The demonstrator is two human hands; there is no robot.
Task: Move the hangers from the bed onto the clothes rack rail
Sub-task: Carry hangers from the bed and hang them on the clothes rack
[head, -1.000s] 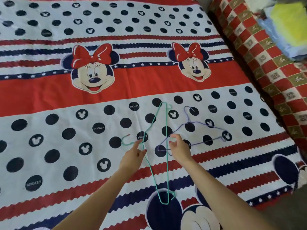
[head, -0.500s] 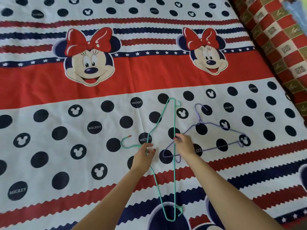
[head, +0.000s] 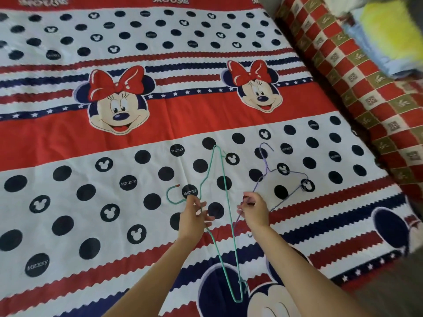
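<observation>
Green hanger (head: 225, 216) in left hand (head: 193, 218); purple hanger (head: 278, 179) in right hand (head: 255, 210).

Top right corner is a smear: a yellow thing (head: 389, 33) and some pale blue stuff (head: 366, 42) sit past the checkered blanket (head: 357, 72), way too blurred to name. The bed (head: 68, 133) runs off the frame at the top, left and bottom, so the lettering up top is sliced through. The right hand (head: 255, 210) covers the near corner of the purple hanger (head: 286, 179), so that grip can't be read well. Same with the left hand (head: 193, 217) on the green hanger (head: 225, 225): the fingertips blur together. Both forearms get chopped by the bottom edge.
</observation>
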